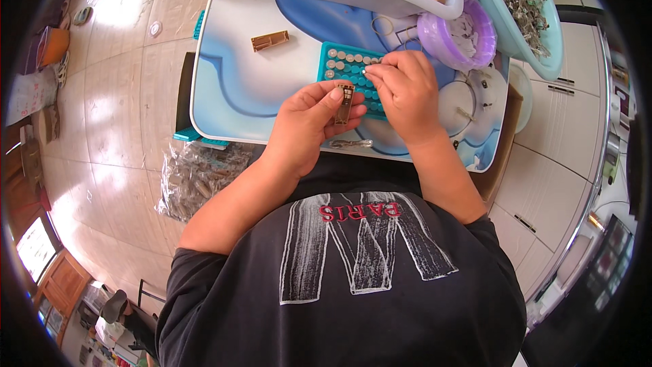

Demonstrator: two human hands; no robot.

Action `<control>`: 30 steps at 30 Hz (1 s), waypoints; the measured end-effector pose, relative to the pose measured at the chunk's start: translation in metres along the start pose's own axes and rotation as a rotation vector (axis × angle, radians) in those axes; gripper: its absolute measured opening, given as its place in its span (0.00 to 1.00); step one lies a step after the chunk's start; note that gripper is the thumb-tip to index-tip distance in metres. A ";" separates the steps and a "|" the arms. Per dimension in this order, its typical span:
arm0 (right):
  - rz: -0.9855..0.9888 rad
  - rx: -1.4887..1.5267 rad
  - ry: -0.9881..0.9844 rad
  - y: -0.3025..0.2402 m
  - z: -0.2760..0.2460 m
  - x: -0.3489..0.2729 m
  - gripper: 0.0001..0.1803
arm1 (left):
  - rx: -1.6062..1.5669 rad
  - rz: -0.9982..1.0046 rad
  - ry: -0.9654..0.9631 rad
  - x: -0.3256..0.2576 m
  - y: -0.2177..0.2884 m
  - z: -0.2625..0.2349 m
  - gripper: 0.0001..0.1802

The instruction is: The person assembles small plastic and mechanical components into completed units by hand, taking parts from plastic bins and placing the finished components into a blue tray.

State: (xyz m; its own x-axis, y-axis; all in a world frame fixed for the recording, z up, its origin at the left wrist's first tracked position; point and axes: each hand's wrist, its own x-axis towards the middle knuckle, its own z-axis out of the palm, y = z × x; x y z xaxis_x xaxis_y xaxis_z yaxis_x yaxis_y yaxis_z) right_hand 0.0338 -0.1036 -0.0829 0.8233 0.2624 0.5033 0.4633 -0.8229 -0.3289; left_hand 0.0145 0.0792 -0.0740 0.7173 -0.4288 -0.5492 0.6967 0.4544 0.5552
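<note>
- A dark shirt [353, 278] with a pale print is seen nearest the camera, and both forearms rise from it toward the table [238, 81].
- The left hand [309, 119] is closed around one small brown strip [344, 103], pinched between thumb and fingers just below the teal tray [339, 61].
- The long axis of the strip is set roughly upright in the picture, its upper end pointing at the tray.
- The right hand [406, 88] is laid on the tray, its fingertips pinched together over the small round pieces; whether a piece is gripped cannot be told.
- The right hand is the nearer to the tray; the strip is held just to its left, almost touching it.
- One second brown strip [269, 41] is seen lying flat, well apart, up and to the left.
- One purple bowl [456, 34] stands to the right of the tray.
- One clear bag [200, 180] of parts lies on the floor beside the left forearm.
</note>
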 end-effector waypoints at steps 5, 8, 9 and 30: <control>0.043 0.118 0.057 -0.011 -0.005 0.001 0.07 | -0.010 0.005 -0.008 0.001 -0.001 -0.001 0.16; 0.057 0.057 0.072 -0.008 -0.001 -0.001 0.09 | -0.012 0.005 -0.007 0.001 -0.001 0.000 0.16; 0.067 0.051 0.052 -0.007 0.000 -0.001 0.10 | -0.012 0.005 -0.008 0.001 -0.001 0.000 0.16; 0.003 0.229 0.024 -0.028 -0.009 0.003 0.08 | -0.031 0.021 -0.008 0.000 -0.004 0.000 0.16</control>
State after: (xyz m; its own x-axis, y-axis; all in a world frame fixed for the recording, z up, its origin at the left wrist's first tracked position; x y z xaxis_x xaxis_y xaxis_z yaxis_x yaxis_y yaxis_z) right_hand 0.0200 -0.0842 -0.0650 0.8183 0.2455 0.5197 0.5251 -0.6870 -0.5023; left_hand 0.0119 0.0774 -0.0768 0.7322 -0.4250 -0.5322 0.6806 0.4873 0.5471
